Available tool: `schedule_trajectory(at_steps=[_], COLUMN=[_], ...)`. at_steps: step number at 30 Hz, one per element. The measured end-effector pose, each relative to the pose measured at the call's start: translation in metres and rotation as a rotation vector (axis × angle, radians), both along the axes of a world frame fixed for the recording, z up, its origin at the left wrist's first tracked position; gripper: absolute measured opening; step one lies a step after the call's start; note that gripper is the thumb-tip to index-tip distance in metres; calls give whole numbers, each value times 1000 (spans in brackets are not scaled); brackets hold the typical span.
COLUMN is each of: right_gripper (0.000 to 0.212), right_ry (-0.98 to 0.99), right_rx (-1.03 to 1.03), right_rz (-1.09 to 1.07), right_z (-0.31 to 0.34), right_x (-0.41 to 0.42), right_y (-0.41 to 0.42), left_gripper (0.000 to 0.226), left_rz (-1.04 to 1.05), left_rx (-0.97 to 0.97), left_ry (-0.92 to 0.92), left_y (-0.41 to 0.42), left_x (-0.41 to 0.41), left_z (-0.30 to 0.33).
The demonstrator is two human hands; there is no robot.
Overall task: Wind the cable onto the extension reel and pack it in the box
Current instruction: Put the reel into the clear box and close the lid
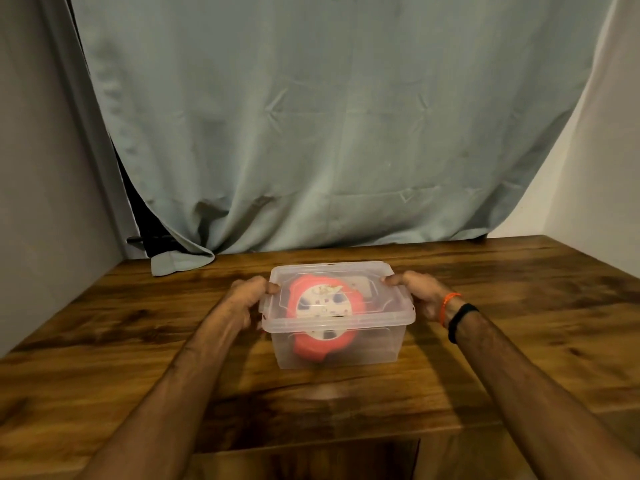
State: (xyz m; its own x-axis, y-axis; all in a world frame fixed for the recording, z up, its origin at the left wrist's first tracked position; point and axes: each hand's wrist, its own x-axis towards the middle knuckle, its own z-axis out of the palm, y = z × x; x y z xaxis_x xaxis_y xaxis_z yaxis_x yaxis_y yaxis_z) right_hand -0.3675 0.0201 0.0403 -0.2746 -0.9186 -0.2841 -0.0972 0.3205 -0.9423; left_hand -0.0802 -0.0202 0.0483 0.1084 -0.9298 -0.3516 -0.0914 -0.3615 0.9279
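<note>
A clear plastic box [377, 344] with its lid on stands in the middle of the wooden table [138, 341]. Inside it lies the red extension reel [356, 299], with a white round face visible through the lid. A white plug-like piece shows dimly at the back right of the box. My left hand [247, 299] grips the box's left side at the lid clasp. My right hand [420, 294] grips the right side at the other clasp.
A pale green curtain [329, 133] hangs behind the table and a corner of it rests on the back left of the tabletop. Walls close in on the left and right. The table's front edge runs below my forearms.
</note>
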Motion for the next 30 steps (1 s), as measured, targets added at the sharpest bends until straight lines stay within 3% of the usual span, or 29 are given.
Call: schedule_trajectory(at_steps=[5, 9, 13, 18, 21, 27, 30], right_gripper=[47, 31, 14, 21, 20, 10, 24], right_ry=[97, 140, 119, 102, 116, 259, 458], right_rx=[-11, -63, -176, -240, -260, -215, -203], right_rz=[-73, -147, -238, -248, -248, -269, -289], right_z=[9, 8, -2, -10, -7, -5, -7], right_x=[-4, 3, 13, 21, 24, 22, 21], right_y=[0, -1, 3, 8, 9, 3, -7], left_gripper=[70, 49, 33, 45, 38, 32, 31], left_rz=[111, 170, 227, 267, 282, 250, 216], left_rx=[-81, -146, -191, -250, -296, -321, -368], left_ry=[-186, -272, -259, -201, -242, -386, -507], left_y=[-1, -1, -1, 2, 4, 6, 10], left_x=[1, -3, -9, -18, -21, -21, -27], left_z=[4, 4, -4, -15, -17, -15, -13])
